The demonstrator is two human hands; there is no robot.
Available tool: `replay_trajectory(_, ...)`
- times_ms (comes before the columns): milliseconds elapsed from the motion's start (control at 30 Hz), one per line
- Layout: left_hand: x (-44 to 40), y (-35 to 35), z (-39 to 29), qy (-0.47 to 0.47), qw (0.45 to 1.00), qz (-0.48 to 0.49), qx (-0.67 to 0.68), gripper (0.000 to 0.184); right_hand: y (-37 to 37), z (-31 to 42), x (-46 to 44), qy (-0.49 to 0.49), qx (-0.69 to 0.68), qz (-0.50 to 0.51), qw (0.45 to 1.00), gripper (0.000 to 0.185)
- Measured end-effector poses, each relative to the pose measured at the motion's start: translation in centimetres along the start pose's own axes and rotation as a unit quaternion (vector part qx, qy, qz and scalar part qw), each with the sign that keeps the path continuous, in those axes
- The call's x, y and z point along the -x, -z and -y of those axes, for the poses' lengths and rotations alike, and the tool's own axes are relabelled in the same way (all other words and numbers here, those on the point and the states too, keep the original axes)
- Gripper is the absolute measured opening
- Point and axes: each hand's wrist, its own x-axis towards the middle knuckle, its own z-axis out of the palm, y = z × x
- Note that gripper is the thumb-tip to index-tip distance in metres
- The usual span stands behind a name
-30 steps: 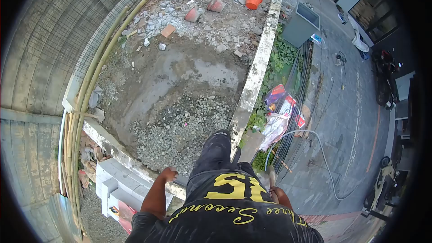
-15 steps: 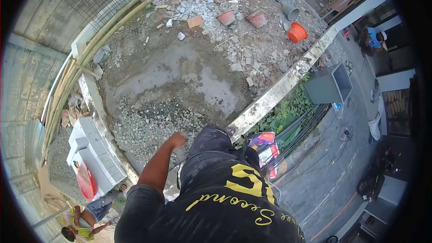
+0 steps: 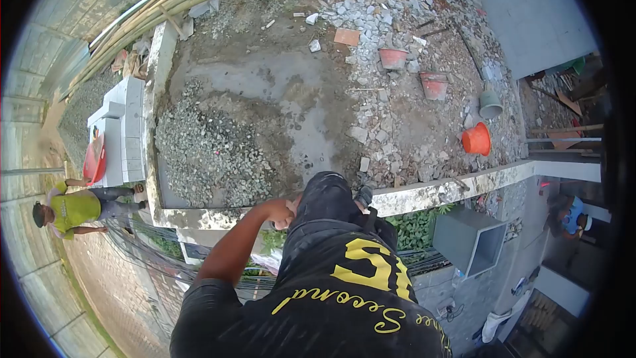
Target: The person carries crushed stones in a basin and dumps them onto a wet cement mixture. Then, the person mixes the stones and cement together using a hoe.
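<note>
My left hand (image 3: 282, 213) is beside my raised knee (image 3: 326, 192), with the fingers curled in. Whether anything is inside them, I cannot make out. My right hand is out of view, hidden beyond my black shirt (image 3: 331, 292) with yellow lettering. One shoe (image 3: 363, 197) shows at the low concrete wall (image 3: 424, 197). Just ahead of my left hand, inside the wall, lies a heap of grey gravel (image 3: 212, 146). Wet grey mortar (image 3: 265, 73) spreads over the ground behind the gravel.
Rubble (image 3: 377, 132) covers the right part of the plot, with an orange bucket (image 3: 476, 139) and several other buckets. A grey box-like tank (image 3: 467, 242) stands outside the wall. A person in a yellow shirt (image 3: 76, 212) is near a red tub (image 3: 95, 159); another person in blue (image 3: 571, 217) is far right.
My view has turned, so the plot appears rotated and the wall runs more nearly level. My left hand has come closer to my knee. The yellow-shirted person now stands more upright by the red tub.
</note>
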Motion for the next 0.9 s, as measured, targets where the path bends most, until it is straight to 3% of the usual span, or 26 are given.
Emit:
replay_trajectory(67,0.5,-4.0,-2.1,0.046,0.998,0.019,0.046,0.036,5.0,4.5,-2.9,0.002,0.027,-0.004,1.000,0.017)
replay_trajectory(133,-2.8,-7.8,0.6,0.059,0.973,0.094,0.203,0.044,9.0,9.5,-5.8,0.004,0.050,-0.016,0.999,0.017)
replay_trajectory(200,-4.2,-11.0,0.0,0.003,0.930,0.138,0.339,0.053,12.2,14.8,-9.0,0.013,0.082,-0.024,0.996,0.017)
replay_trajectory(233,-4.6,-11.8,-1.5,-0.036,0.909,0.104,0.403,0.059,13.0,17.9,-10.7,0.021,0.101,-0.023,0.994,0.017)
replay_trajectory(333,-9.8,-12.1,-2.6,-0.030,0.860,0.138,0.491,0.055,14.2,28.7,-16.4,0.054,0.172,-0.017,0.984,0.018)
replay_trajectory(400,-16.6,-13.0,-2.2,-0.152,0.813,0.157,0.540,0.059,14.1,36.8,-20.8,0.082,0.229,-0.013,0.970,0.018)
replay_trajectory(433,-18.9,-11.6,-3.5,-0.105,0.797,0.189,0.564,0.053,14.0,41.0,-22.8,0.096,0.261,-0.012,0.960,0.018)
replay_trajectory(500,-22.7,-9.9,-5.5,-0.144,0.747,0.118,0.638,0.055,13.7,49.4,-26.0,0.126,0.332,-0.010,0.935,0.019)
replay_trajectory(567,-26.7,-9.9,-7.7,-0.146,0.634,0.049,0.758,0.035,14.1,56.5,-28.0,0.156,0.407,-0.009,0.900,0.019)
replay_trajectory(633,-29.2,-10.7,-9.0,-0.145,0.682,-0.025,0.716,0.037,14.5,62.3,-29.4,0.205,0.492,0.011,0.846,0.019)
replay_trajectory(667,-29.3,-11.5,-10.5,-0.167,0.664,-0.060,0.726,0.031,14.4,65.1,-30.2,0.230,0.533,0.021,0.814,0.019)
replay_trajectory(700,-28.7,-11.6,-12.3,-0.188,0.646,-0.099,0.733,0.028,14.6,67.3,-31.4,0.267,0.596,0.039,0.756,0.020)
replay_trajectory(767,-31.4,-13.7,-15.6,-0.138,0.665,-0.121,0.724,0.031,14.7,71.1,-34.2,0.346,0.713,0.070,0.606,0.020)
replay_trajectory(800,-27.7,-11.8,-19.8,-0.121,0.603,-0.150,0.774,0.036,14.6,72.7,-35.5,0.379,0.751,0.080,0.535,0.020)
replay_trajectory(833,-30.3,-13.2,-21.4,-0.136,0.561,-0.160,0.801,0.042,13.8,74.5,-36.4,0.395,0.768,0.083,0.497,0.020)
replay_trajectory(900,-30.1,-11.6,-25.8,-0.072,0.621,-0.194,0.756,0.046,11.0,78.7,-38.2,0.418,0.784,0.094,0.449,0.020)
